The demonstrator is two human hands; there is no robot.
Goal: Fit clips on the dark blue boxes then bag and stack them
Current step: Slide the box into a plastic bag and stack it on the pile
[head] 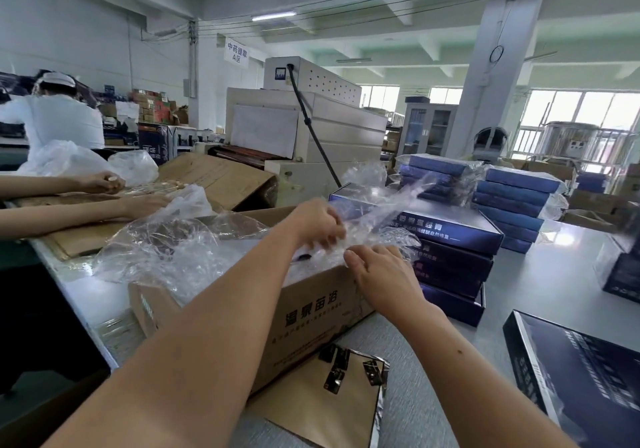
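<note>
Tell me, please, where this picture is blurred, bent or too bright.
In the head view: the clear plastic bag in both hands is smeared with motion and glare; the windows are overexposed; the pillar and ceiling lines bend from the wide-angle lens; the cardboard carton stays fairly sharp.

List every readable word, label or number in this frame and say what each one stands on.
"中药提取 A区": hanging white sign.
"温泉苗浴": side of the cardboard carton; the smaller lines under it are blurred.
Top dark blue box of the near stack: white print, too blurred to read.
Flat box at right: print unreadable.
</note>
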